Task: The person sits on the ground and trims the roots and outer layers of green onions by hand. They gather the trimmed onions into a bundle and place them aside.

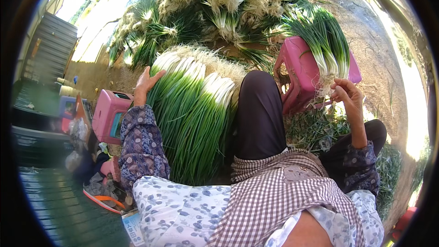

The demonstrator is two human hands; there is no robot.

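Observation:
A thick stack of spring onions (192,114) lies at my left, white ends and pale roots away from me, green leaves toward me. My left hand (147,83) rests against the stack's left side near the white ends, its fingers apart. At my right a smaller bunch of spring onions (325,41) lies on a pink plastic stool (296,71), leaves pointing away and roots toward me. My right hand (350,98) is at those roots, thumb and forefinger pinched on them at the edge of the stool. The other fingers are loosely curled.
A large heap of spring onions with tangled roots (224,4) spreads across the ground ahead. Left of the stack stands a second pink stool (109,112), with bags and clutter behind it. Loose green leaves (315,130) litter the ground below the right stool.

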